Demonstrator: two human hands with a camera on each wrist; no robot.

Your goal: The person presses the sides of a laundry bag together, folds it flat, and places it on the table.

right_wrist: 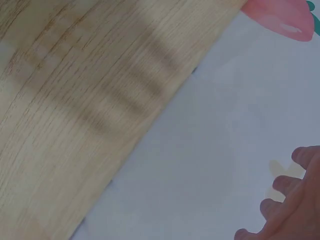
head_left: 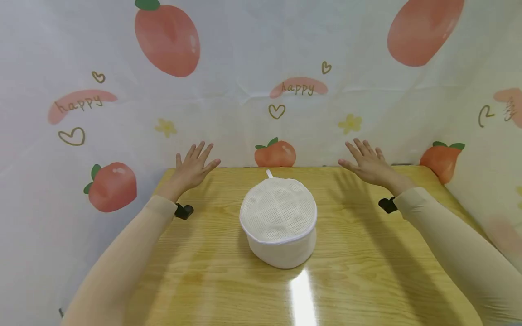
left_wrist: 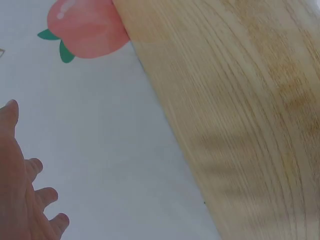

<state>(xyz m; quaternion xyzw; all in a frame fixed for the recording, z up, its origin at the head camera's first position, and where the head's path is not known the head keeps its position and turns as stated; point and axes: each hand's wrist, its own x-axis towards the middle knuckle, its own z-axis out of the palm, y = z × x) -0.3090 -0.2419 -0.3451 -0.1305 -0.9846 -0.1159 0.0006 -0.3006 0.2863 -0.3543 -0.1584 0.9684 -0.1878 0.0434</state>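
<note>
A round white mesh laundry bag (head_left: 278, 213) with a zipper rim and solid sides stands on the wooden table, a small white loop at its back. My left hand (head_left: 192, 171) is raised above the table's far left part with its fingers spread, holding nothing. On the other side my right hand (head_left: 369, 165) is held up the same way, fingers spread, also holding nothing. Both hands are apart from the bag. Each wrist view catches only part of its hand, the left hand (left_wrist: 25, 190) at the left edge and the right hand (right_wrist: 292, 205) at the lower right.
The wooden table (head_left: 204, 280) ends against a white cloth backdrop (head_left: 232, 54) printed with peaches, hearts and flowers. That cloth also runs along both sides. A bright light reflection lies on the table in front of the bag. Dark wrist devices sit at both cuffs.
</note>
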